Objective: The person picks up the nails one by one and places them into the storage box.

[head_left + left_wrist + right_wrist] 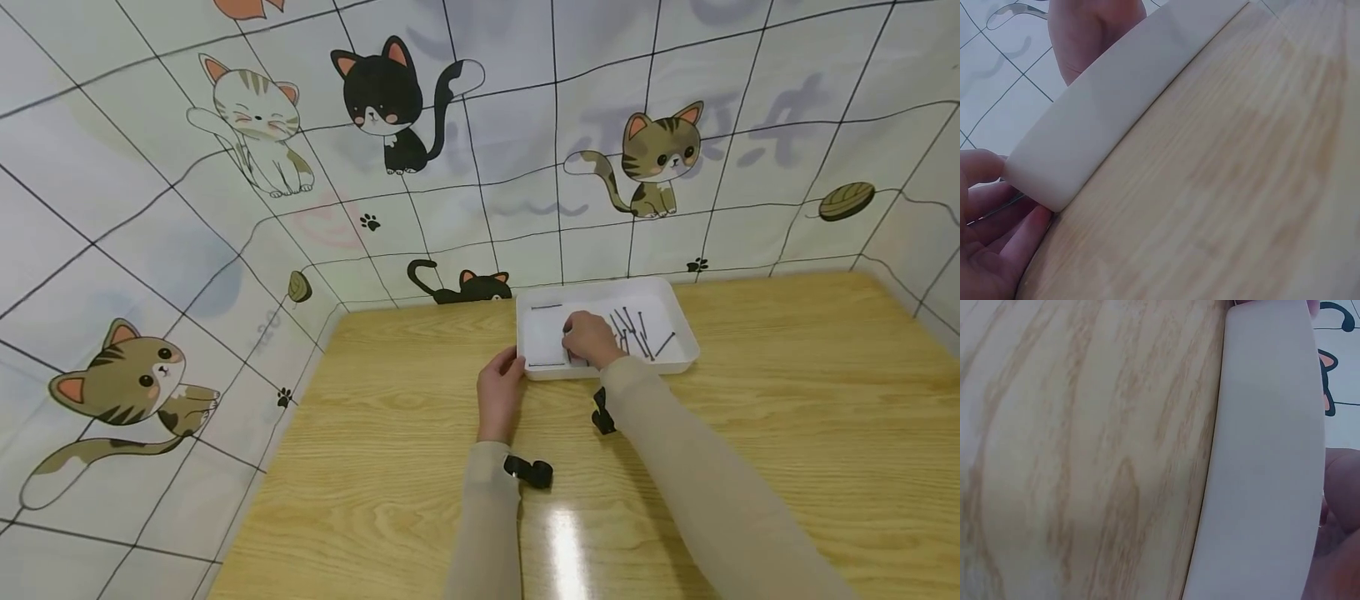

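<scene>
A shallow white tray (600,292) stands at the back of the wooden table, with several thin dark nails (633,329) lying loosely in its right part. Along the left part, one nail (546,307) lies sideways near the back wall and another nail (546,365) near the front wall. My left hand (500,392) holds the tray's front left corner, its fingertips (1038,215) low against the wall. Inside the tray, my right hand (592,337) has its fingers curled downward and appears to pinch a nail, mostly hidden; the tray wall (1266,450) blocks it in the right wrist view.
The wood-grain table (390,433) extends in front and to both sides of the tray. Behind it hangs a white cloth (517,158) with a grid and cartoon cats, close to the tray's back edge. Black wrist straps (529,472) sit on both sleeves.
</scene>
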`<state>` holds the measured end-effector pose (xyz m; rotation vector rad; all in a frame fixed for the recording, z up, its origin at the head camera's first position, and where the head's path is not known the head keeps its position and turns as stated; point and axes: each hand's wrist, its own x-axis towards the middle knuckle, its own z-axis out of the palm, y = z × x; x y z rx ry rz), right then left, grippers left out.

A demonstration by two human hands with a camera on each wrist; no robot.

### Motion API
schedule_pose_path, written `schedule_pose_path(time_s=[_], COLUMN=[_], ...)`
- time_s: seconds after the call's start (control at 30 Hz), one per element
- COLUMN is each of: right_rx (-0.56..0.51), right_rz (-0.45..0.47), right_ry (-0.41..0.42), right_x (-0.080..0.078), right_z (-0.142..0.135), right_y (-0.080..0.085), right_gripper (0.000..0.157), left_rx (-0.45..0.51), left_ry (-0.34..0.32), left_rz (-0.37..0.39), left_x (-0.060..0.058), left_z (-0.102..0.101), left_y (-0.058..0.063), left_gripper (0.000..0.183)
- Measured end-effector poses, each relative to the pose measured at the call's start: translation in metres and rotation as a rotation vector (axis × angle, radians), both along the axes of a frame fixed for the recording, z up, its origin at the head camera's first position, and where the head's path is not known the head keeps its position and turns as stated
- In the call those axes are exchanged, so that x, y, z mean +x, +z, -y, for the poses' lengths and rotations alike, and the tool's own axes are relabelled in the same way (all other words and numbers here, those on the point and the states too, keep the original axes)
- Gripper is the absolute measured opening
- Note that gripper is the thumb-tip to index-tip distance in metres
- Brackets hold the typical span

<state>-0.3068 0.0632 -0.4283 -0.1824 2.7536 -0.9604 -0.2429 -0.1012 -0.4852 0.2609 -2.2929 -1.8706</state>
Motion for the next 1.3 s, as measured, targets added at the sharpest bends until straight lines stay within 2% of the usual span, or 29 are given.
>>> schedule_pose_path(time_s=[0.4, 0.6, 0.87, 1.03, 1.13, 1.2, 1.3], right_rx=[0.065, -0.001, 0.026, 0.057, 0.098, 0.147, 0.245], right_rz=[-0.036, -0.060, -0.197, -0.281, -0.355, -0.372, -0.361], right_ry=[0.014, 0.018, 0.038, 0.065, 0.059, 0.036, -0.001], right_x=[0.000, 0.003, 0.011, 0.026, 0.036, 0.042, 0.049], right_z=[0.008, 0.002, -0.029, -0.054, -0.069, -0.081, -0.104], right_y=[-0.007, -0.001, 0.026, 0.033, 0.036, 0.037, 0.036], right_gripper=[0.025, 0.028, 0.030, 0.030, 0.031, 0.035, 0.052], left_rx=[0.001, 0.005, 0.080, 0.098, 0.052, -0.004, -0.090], left_ry=[0.002, 0.001, 0.016, 0.032, 0.045, 0.054, 0.049], left_rz=[0.007, 0.022, 0.030, 0.036, 0.025, 0.031, 0.057], left_x=[0.003, 0.003, 0.001, 0.006, 0.008, 0.009, 0.012], left_z=[0.004, 0.005, 0.005, 0.008, 0.012, 0.017, 0.028], left_y=[0.001, 0.002, 0.005, 0.002, 0.004, 0.007, 0.013], left_gripper=[0.031, 0.031, 0.049, 0.046, 0.043, 0.042, 0.043])
